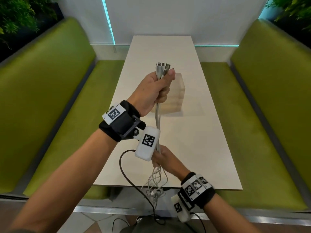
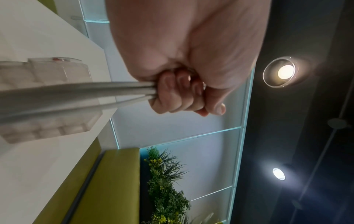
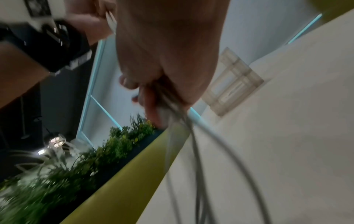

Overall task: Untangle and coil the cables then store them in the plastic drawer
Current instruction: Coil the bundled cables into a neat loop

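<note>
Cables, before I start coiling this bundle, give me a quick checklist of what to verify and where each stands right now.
1. Left hand grips the cables just under the connectors: ok.
2. Right hand holds the bundle lower down: ok.
3. Stretch between the hands runs straight: ok.
4. Loose ends below the right hand untangled: not ok, they loop and cross.
5. Plastic drawer open: cannot tell.

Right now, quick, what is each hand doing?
Left hand: closed, gripping the white cables just below their plugs.
Right hand: closed round the same cables lower down.
</note>
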The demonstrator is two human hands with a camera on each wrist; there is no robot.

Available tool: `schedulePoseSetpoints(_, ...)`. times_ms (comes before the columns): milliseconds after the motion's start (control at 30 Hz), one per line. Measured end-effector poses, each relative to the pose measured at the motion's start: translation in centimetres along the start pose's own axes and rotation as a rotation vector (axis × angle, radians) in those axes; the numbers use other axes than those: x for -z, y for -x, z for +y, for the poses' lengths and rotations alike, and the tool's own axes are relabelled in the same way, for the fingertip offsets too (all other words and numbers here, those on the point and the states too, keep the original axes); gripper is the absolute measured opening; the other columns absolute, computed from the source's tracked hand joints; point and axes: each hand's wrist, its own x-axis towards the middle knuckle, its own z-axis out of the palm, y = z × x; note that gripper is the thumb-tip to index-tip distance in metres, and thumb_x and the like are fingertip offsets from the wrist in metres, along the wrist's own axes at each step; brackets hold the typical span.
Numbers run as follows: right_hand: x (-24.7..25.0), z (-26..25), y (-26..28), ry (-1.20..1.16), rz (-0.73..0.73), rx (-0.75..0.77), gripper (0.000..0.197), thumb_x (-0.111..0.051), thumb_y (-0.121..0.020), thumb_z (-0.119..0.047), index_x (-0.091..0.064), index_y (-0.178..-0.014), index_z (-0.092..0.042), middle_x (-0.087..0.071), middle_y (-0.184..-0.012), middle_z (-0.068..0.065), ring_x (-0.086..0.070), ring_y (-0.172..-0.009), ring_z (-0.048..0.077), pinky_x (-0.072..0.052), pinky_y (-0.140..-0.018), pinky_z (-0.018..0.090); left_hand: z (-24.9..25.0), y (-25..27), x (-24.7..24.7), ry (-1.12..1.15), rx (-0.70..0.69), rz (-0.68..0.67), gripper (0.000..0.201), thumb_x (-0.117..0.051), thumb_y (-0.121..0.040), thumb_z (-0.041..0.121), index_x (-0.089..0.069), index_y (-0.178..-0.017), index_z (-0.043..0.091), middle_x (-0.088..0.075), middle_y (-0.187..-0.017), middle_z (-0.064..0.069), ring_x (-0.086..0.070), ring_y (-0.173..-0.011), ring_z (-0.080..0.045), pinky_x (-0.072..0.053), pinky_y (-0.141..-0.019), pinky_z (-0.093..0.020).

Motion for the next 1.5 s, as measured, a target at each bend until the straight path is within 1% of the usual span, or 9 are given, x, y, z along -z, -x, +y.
schedulePoseSetpoints(167, 5.1, -4.2, -0.5, 0.118, 0.010, 0.043, 0.080, -0.056, -0.079, -0.057, -0.025, -0.147, -0.026, -0.044, -0.141, 0.000, -0.041, -0.131, 0.014, -0.040, -0.106, 0.034, -0.4, 0.9, 0.4, -0.001, 0.047, -0.044, 0.052, -0.054, -0.076, 0.063, -0.050, -0.091, 0.013, -0.022, -0.056, 0.008, -0.015, -0.046, -0.007, -0.015, -0.041, -0.020)
schedulePoseSetpoints(400, 6.5, -14.3, -1.2, -0.152, 0.218, 0.309, 0.060, -0.059, -0.082, -0.049, -0.053, -0.115, 0.001, -0.060, -0.081, 0.001, -0.059, -0.073, 0.015, -0.053, -0.078, 0.037, -2.2, 1.6, -0.7, 0.157, 0.182, 0.057, 0.082, 0.000, -0.080, 0.077, -0.025, -0.146, 0.037, -0.048, -0.087, 0.000, -0.029, -0.049, -0.008, -0.015, -0.050, -0.027)
schedulePoseSetpoints(533, 5.4, -14.8, -1.9, -0.099, 0.400, 0.267, 0.028, -0.054, -0.094, -0.028, -0.056, -0.108, -0.004, -0.061, -0.079, 0.009, -0.059, -0.062, 0.017, -0.052, -0.049, 0.024, -2.4, 2.0, -1.7, 0.107, 0.122, 0.089, 0.065, 0.009, -0.083, 0.072, -0.040, -0.124, 0.062, -0.056, -0.099, 0.002, -0.039, -0.071, -0.021, -0.014, -0.057, -0.032)
schedulePoseSetpoints(700, 4.9, -14.0, -2.6, 0.032, 0.567, 0.333, 0.025, -0.052, -0.096, -0.029, -0.057, -0.106, -0.006, -0.069, -0.092, 0.007, -0.066, -0.083, 0.015, -0.055, -0.072, 0.027, -2.6, 2.7, -2.2, 0.174, 0.068, 0.100, 0.060, 0.001, -0.092, 0.061, -0.057, -0.099, 0.048, -0.073, -0.091, 0.017, -0.066, -0.092, -0.002, -0.051, -0.079, -0.024)
schedulePoseSetpoints(767, 4.7, -14.0, -2.6, 0.051, 0.577, 0.365, 0.025, -0.051, -0.096, -0.027, -0.056, -0.107, -0.006, -0.069, -0.097, 0.008, -0.066, -0.089, 0.017, -0.054, -0.078, 0.029, -3.5, 2.4, -1.9, 0.161, 0.028, 0.125, 0.047, -0.013, -0.097, 0.053, -0.053, -0.118, 0.041, -0.070, -0.112, 0.009, -0.064, -0.102, -0.001, -0.052, -0.085, -0.020)
schedulePoseSetpoints(867, 5.4, -14.7, -2.2, 0.046, 0.540, 0.405, 0.016, -0.049, -0.097, -0.026, -0.055, -0.101, -0.012, -0.065, -0.088, 0.000, -0.063, -0.077, 0.011, -0.052, -0.068, 0.017, -5.4, 3.0, -0.5, 0.133, -0.019, 0.094, 0.071, -0.041, -0.091, 0.039, -0.002, -0.150, 0.035, -0.045, -0.144, -0.007, -0.060, -0.108, -0.004, -0.049, -0.094, -0.025)
schedulePoseSetpoints(1033, 7.5, -17.1, -1.5, -0.026, 0.300, 0.394, 0.020, -0.044, -0.099, -0.025, -0.052, -0.085, -0.014, -0.058, -0.070, 0.000, -0.067, -0.074, 0.019, -0.050, -0.055, 0.018, -8.4, 4.6, -0.4, -0.065, -0.001, -0.055, 0.031, -0.045, -0.095, 0.030, -0.040, -0.125, 0.023, -0.050, -0.061, 0.003, -0.057, -0.059, -0.016, -0.047, -0.064, -0.024)
schedulePoseSetpoints(1367, 9.0, -15.7, -2.2, -0.240, 0.211, 0.231, 0.018, -0.049, -0.097, -0.026, -0.051, -0.088, -0.010, -0.059, -0.072, -0.001, -0.068, -0.075, 0.026, -0.055, -0.079, 0.037, -9.6, 5.3, 1.0, -0.305, 0.027, -0.060, 0.031, -0.036, -0.096, 0.037, -0.049, -0.078, 0.016, -0.048, -0.053, 0.010, -0.046, -0.050, -0.012, -0.040, -0.058, -0.024)
schedulePoseSetpoints(1500, 11.1, -14.4, -2.1, -0.077, 0.393, -0.028, 0.091, -0.074, -0.069, -0.045, -0.032, -0.140, -0.006, -0.053, -0.131, 0.017, -0.058, -0.114, 0.029, -0.047, -0.098, 0.042, -9.3, 5.0, 2.4, -0.406, 0.041, 0.050, 0.035, -0.038, -0.098, 0.037, -0.049, -0.073, 0.014, -0.035, -0.051, 0.015, -0.031, -0.047, -0.005, -0.029, -0.049, -0.020)
